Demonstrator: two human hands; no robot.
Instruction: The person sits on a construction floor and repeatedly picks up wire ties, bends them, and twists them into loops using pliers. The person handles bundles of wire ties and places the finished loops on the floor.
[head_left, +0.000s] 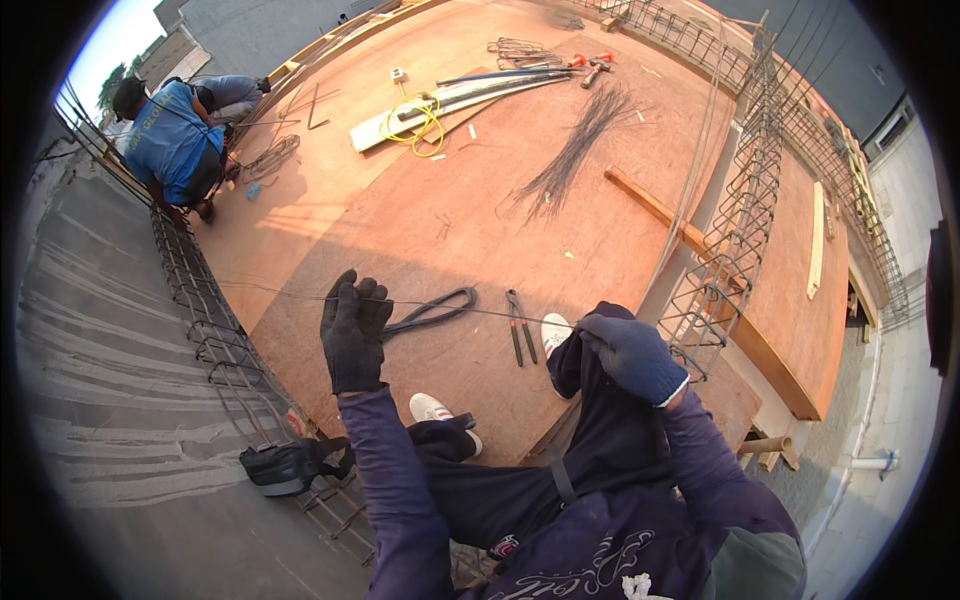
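Thin grey steel wire (450,306) stretches taut between both gloved hands: left hand (353,335) fisted around one end, right hand (632,355) gripping the other. Black-handled pincers (520,327) lie on the plywood deck (420,220) between them.

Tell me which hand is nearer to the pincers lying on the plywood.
Right. The right hand is just right of the pincers. The left hand, gripping a thin wire, is farther off to their left, beyond the black loop.

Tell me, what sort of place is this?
Most likely a building site, on a plywood deck: rebar cages line its edges, loose tie wires lie about, and another worker crouches at the steel.
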